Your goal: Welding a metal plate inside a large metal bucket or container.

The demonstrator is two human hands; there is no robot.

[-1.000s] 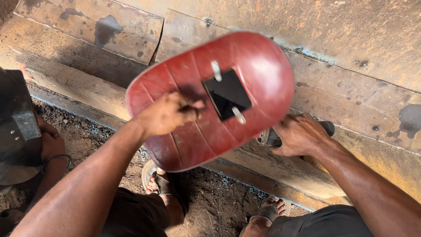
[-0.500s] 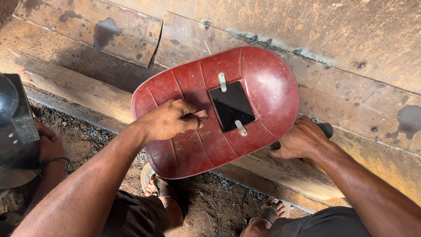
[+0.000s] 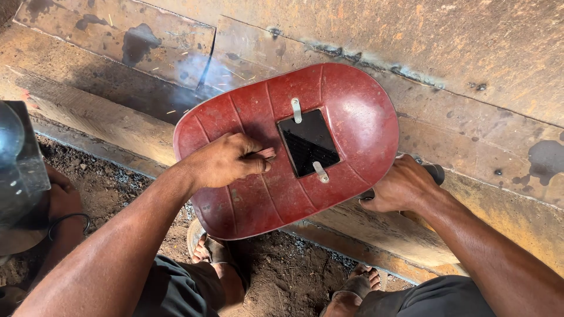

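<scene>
Sparks point(image 3: 176, 88) and a pale haze of smoke are being thrown across the rusty steel plate point(image 3: 470, 64) just past the upper left edge of a red oval welding shield point(image 3: 352, 111), which is being held flat between the camera and the plate. The shield is being gripped by the left hand point(image 3: 226, 161), whose fingers point(image 3: 258, 155) are being kept clenched around a handle on its near face, just left of the dark rectangular viewing window point(image 3: 308, 142), itself being held in place by two small metal clips. A dark tool handle point(image 3: 435, 172) is being grasped by the right hand point(image 3: 402, 188) at the shield's lower right edge, with the fingers being curled tightly round it; the working end is being hidden behind the shield. A weld seam point(image 3: 364, 61) is being shown running along the plate above the shield. Sandalled feet point(image 3: 211, 249) are being planted on the dark soil point(image 3: 111, 188) below. At the left edge, another person's hand point(image 3: 61, 202) is being rested near a grey welding mask point(image 3: 20, 164).
</scene>
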